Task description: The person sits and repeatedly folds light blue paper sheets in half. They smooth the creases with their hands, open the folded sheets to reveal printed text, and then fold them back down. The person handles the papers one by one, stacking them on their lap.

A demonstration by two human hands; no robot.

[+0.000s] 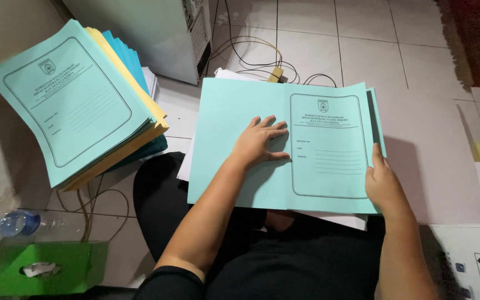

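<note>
Our left hand point(259, 141) lies flat, fingers spread, on the middle of an open teal folder point(234, 166) at frame centre. Our right hand point(383, 183) pinches its right edge, thumb on top, fingers hidden beneath. The folder lies spread on our lap, long axis left to right, printed cover facing up on the right. Upper left leans a stack point(73, 105) of teal and yellow folders. Lower left, a green tissue box point(45, 272) shows a tissue; a bottle point(18, 222) lies above it.
</note>
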